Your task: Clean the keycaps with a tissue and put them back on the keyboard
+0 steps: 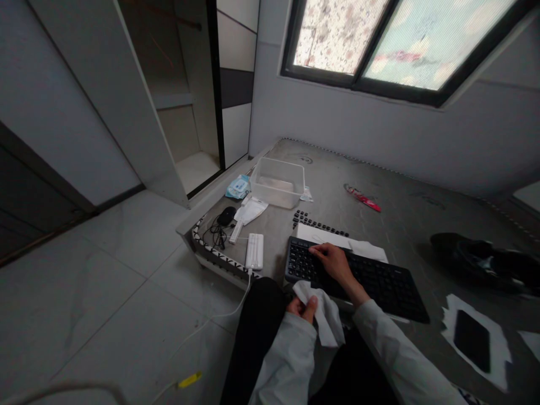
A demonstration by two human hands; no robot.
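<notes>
A black keyboard (392,281) lies slantwise on the mattress before me, propped partly on white paper (367,250). My right hand (335,261) is over its left half, with thumb and fingertips pinched together at the keys. Whether a small piece is between them is hidden. Below, near my knees, my left hand (301,309) is closed on a crumpled white wipe (327,318), which hangs down to the right. Beyond the keyboard, several loose black keycaps (320,225) are laid out in rows.
A clear plastic box (278,188) stands farther back, beside a blue wipes packet (238,187). A black mouse (226,216) and a white power strip (254,251) lie left, its cord trailing to the floor. A red packet (363,198) lies behind; a phone (472,339) rests on paper at right.
</notes>
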